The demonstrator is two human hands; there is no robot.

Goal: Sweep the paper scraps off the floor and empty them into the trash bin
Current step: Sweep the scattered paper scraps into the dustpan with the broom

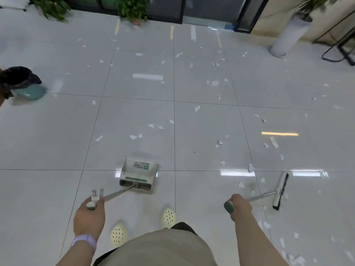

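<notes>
White paper scraps (pixel 197 108) lie scattered over the pale tiled floor, thickest ahead and to the right. My left hand (pixel 90 217) grips the long handle of a white and green dustpan (pixel 138 174), which rests on the floor just ahead of my feet. My right hand (pixel 240 207) holds the green-tipped handle of a broom. Its black-bristled broom head (pixel 280 191) sits on the floor to the right among scraps. A teal trash bin (pixel 23 83) with a black liner stands at the far left.
Potted plants (pixel 132 10) stand along a dark glass wall at the back. A white cylindrical planter (pixel 288 35) and a black metal frame (pixel 340 48) occupy the back right. My feet in pale perforated shoes (pixel 168 217) are below the dustpan.
</notes>
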